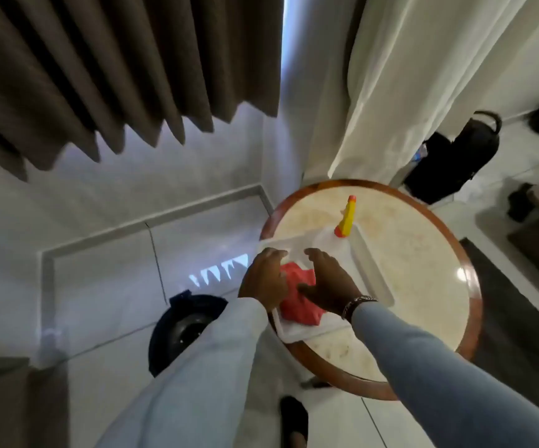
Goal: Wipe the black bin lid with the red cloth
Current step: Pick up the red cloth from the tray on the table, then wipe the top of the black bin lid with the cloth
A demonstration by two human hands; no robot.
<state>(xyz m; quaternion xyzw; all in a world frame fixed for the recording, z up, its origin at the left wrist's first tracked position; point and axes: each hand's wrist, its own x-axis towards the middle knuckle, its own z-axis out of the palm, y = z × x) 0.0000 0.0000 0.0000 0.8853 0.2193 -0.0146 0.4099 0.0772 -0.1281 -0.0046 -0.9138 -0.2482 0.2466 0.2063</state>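
Note:
The red cloth (297,302) lies crumpled in a white tray (374,273) on a round table. My left hand (266,279) rests on the cloth's left side and my right hand (326,282) on its right side, fingers spread over it; whether either hand grips it is unclear. A black round bin with its lid (180,331) stands on the floor left of the table, partly hidden behind my left sleeve.
A yellow spray bottle (347,218) stands at the tray's far end. The round table (423,253) has a wooden rim. Brown curtains hang at top left, white curtains at top right. A black bag (455,160) sits beyond the table. A dark shoe (294,418) is on the floor.

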